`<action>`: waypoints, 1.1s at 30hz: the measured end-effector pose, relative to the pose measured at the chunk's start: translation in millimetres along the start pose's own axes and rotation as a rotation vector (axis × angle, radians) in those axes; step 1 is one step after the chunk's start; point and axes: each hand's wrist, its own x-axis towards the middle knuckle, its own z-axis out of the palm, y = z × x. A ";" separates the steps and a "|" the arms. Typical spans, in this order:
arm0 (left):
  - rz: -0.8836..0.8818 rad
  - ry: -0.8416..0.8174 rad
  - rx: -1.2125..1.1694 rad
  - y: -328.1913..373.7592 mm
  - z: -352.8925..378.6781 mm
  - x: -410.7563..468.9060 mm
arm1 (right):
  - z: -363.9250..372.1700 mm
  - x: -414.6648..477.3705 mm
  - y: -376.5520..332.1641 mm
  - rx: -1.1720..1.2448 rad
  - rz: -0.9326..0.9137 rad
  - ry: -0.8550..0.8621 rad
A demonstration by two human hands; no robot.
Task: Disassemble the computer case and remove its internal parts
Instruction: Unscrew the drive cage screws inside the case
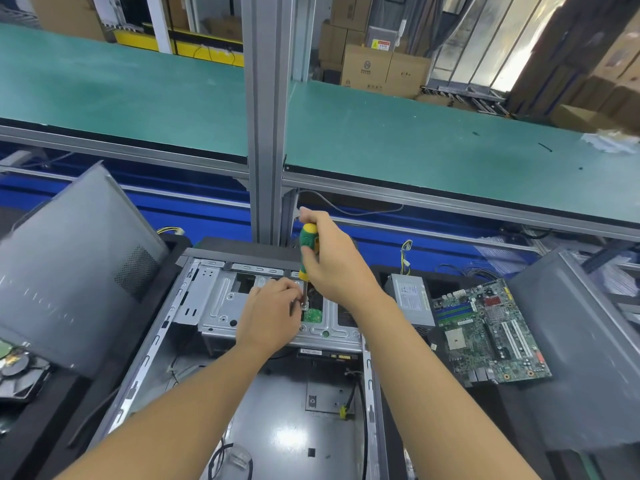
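Note:
An open computer case (145, 358) lies flat in front of me, its grey floor bare except for a few cables. A metal drive cage (221, 306) fills its far end. My right hand (332, 261) grips a green and yellow screwdriver (307, 242), held upright with its tip down on the cage top. My left hand (273, 313) rests on the cage, fingertips pinched at the screwdriver tip; what they pinch is hidden. A small green board (313, 314) shows just below the tip.
A removed motherboard (491, 334) and power supply (412, 303) lie right of the case. Grey side panels stand at left (69, 265) and right (581, 348). A fan (17, 375) sits at far left. An aluminium post (266, 116) rises behind the case.

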 end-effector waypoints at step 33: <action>0.005 0.001 0.004 0.2 -1.4 0.5 | 32.2 -7.3 6.7 -0.143 -0.031 0.356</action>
